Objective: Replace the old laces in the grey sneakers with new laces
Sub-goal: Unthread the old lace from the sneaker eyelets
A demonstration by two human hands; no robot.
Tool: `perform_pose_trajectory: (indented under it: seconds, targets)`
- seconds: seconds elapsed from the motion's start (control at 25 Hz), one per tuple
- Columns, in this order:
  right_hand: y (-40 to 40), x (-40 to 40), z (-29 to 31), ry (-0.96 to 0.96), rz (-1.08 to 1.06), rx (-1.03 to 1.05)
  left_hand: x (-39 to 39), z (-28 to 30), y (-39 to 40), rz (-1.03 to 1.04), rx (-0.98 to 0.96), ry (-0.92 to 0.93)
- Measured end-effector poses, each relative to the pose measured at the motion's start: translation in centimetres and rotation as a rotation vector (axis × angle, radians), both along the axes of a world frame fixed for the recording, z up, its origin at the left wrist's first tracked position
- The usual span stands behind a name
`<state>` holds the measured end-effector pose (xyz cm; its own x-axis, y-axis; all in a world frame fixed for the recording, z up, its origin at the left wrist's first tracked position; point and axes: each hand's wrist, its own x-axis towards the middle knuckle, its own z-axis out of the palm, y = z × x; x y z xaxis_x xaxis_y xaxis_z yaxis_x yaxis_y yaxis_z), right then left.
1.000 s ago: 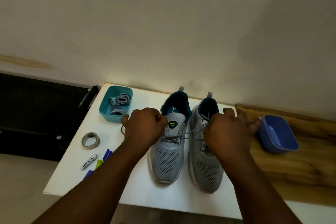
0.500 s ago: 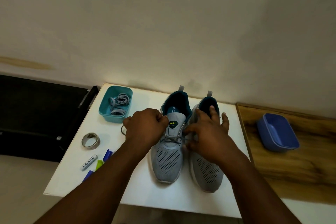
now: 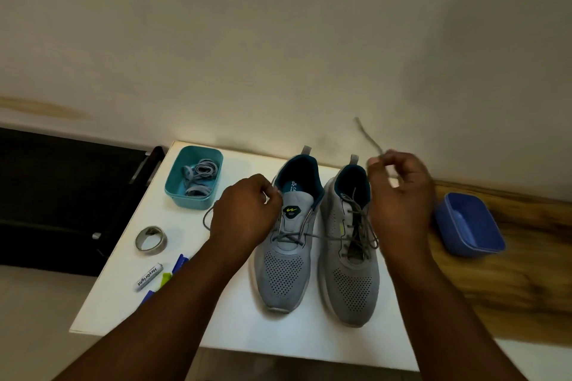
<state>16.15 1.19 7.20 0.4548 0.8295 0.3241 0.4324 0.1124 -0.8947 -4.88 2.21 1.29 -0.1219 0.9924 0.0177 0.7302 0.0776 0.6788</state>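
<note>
Two grey sneakers stand side by side on the white table [image 3: 309, 337], toes toward the person. The left hand [image 3: 247, 219] is clenched at the left sneaker [image 3: 284, 260], beside its tongue, w/ a loop of grey lace [image 3: 206, 219] coming out on its outer side; it seems to grip that lace. The right hand [image 3: 402, 195] is raised above the right sneaker [image 3: 353, 284], thumb & fingers pinching a lace end [image 3: 368, 139] that sticks up past it. A lace strand crosses from the left sneaker to the right one. Beyond the left hand is a teal tub [image 3: 173, 192] w/ coiled laces [image 3: 198, 176]. Outside the right hand sits a blue tub [image 3: 470, 226].
</note>
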Motion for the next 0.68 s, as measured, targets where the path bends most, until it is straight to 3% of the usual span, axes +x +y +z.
perform_pose_trajectory:
  seconds: [0.08, 0.2, 0.24, 0.32, 0.36, 0.44, 0.56, 0.68]
  targets:
    - [0.5, 1.5, 0.7, 0.064, -0.217, 0.083, 0.4, 0.6, -0.4, -0.179, -0.005, 0.083]
    - [0.8, 2.8, -1.0, 0.021, -0.190, -0.170, 1.6, 0.3, -1.1, -0.327, -0.028, 0.292]
    - [0.7, 3.1, -1.7, -0.148, -0.101, -0.341, 1.8, 0.2, -1.2, -0.329, -0.022, 0.342]
    - [-0.2, 3.0, -2.5, -0.695, 0.092, -0.737, 2.0, 0.1, -1.1, -0.322, -0.019, 0.407]
    - [-0.4, 2.8, -2.9, -0.901, 0.104, -0.814, 2.0, 0.1, -1.1, -0.318, -0.024, 0.423]
    - [-0.9, 1.6, -2.9, -1.033, 0.054, -0.677, 2.2, 0.3, -1.1, -0.314, -0.023, 0.459]
    - [-1.0, -1.2, -2.5, -0.975, 0.170, -0.319, 2.4, 0.1, -1.2, -0.301, -0.014, 0.506]
    - [-0.9, -2.9, -4.0, -1.032, 0.360, -0.372, 2.3, -0.1, -1.5, -0.262, -0.005, 0.555]
